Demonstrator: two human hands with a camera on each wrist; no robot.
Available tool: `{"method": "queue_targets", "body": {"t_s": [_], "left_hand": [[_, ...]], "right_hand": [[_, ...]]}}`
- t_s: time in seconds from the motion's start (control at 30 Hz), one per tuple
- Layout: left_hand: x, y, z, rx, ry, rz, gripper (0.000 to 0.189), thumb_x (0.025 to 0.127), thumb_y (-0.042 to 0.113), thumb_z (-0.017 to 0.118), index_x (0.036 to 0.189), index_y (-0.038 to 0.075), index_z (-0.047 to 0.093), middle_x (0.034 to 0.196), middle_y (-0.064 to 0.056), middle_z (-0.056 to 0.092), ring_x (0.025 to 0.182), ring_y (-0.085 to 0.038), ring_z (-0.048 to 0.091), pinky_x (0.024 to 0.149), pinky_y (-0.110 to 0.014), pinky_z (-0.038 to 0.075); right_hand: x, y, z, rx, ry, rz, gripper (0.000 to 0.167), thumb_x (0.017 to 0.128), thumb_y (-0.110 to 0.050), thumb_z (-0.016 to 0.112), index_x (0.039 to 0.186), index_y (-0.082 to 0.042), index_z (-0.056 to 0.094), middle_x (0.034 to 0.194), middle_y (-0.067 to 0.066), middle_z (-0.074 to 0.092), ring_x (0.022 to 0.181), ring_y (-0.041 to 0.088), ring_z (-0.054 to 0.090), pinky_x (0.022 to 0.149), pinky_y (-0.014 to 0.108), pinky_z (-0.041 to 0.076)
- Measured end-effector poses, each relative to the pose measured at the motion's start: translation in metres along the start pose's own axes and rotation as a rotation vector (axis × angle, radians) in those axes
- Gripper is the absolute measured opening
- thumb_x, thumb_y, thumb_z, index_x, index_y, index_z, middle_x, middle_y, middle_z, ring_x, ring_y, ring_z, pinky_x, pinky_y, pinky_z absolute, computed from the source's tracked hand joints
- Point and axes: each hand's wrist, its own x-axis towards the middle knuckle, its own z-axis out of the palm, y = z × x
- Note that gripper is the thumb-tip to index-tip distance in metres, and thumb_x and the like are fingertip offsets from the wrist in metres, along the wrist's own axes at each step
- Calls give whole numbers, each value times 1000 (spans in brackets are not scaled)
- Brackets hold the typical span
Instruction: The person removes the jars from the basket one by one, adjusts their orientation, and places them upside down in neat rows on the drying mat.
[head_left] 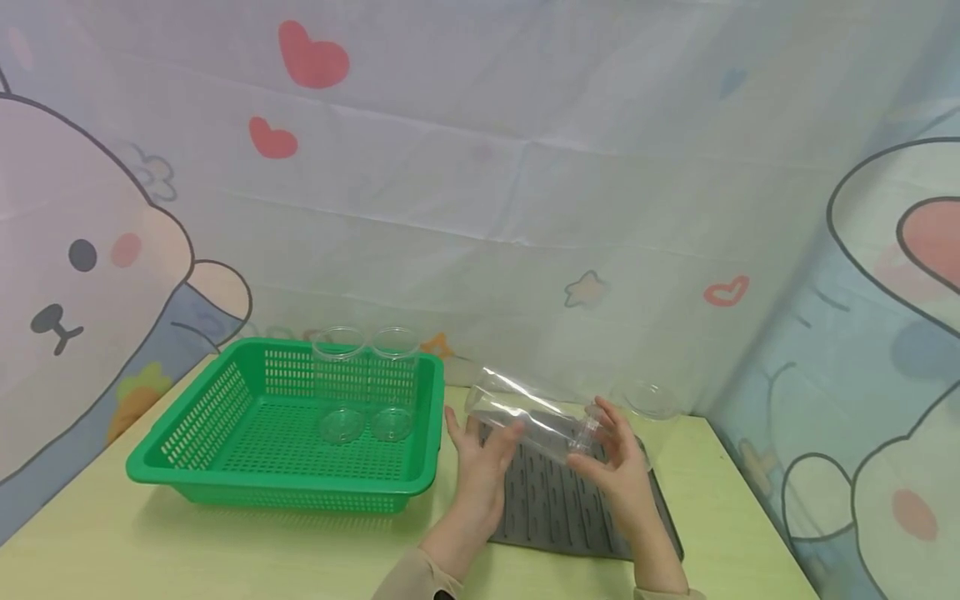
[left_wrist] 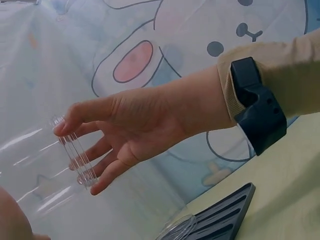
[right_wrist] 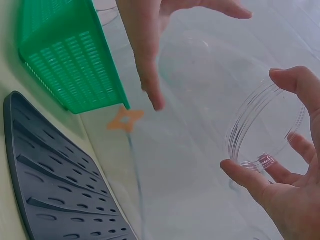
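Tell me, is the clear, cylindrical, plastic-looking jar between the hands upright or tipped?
Tipped: in the head view, the jar slants sideways, its threaded rim gripped by the right hand.

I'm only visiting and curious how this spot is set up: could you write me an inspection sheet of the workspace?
Surface: pale yellow table.
Job's things: clear jar, held tilted over a dark ridged mat; two similar jars upright in a green basket; another jar at the mat's far right.
Clutter: nothing seen.
Hands: right hand pinches the threaded rim; left hand spreads at the other end.
Cables: nothing seen.
Surroundings: cloth backdrop with cartoon animals, hearts.
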Motion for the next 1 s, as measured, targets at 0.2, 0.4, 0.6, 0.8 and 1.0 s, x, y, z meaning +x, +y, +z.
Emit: {"method": "queue_targets", "body": {"t_s": [0.2,0.4,0.6,0.8,1.0], "left_hand": [[6,-9,-4,-149,-132,-46,109,87,20,70,153,17,-17,160,-26,4,146,-44,22,116,-56,29],[8,-15,-7,-217,-170,-137,116,86,26,73,154,13,-19,160,-29,-1,147,-45,18,116,-59,26],[8,-17,-7,-256,-173,-180,116,86,27,73,155,14,-18,161,-27,-10,147,-48,15,116,-62,25],[10,-19,-7,-310,-164,-193,112,86,22,72,156,15,-16,161,-24,-10,148,-47,10,116,-62,25],[10,-21,-7,-350,-146,-186,109,87,18,69,156,17,-15,163,-22,-4,149,-46,9,115,-62,25]], "right_hand": [[0,2,3,5,-24,18,83,86,0,70,154,-16,25,157,18,20,140,39,27,89,20,50],[0,5,5,43,-31,16,84,83,3,70,153,-14,26,157,19,19,138,39,29,87,21,53],[1,6,6,23,-45,14,84,84,1,71,154,-13,25,157,20,17,138,38,26,88,20,52],[1,6,7,-5,-44,22,83,85,0,71,154,-16,26,159,20,17,141,41,24,97,35,52],[1,6,8,-11,-50,27,83,86,-1,71,154,-18,26,159,20,17,143,44,23,104,59,44]]}}
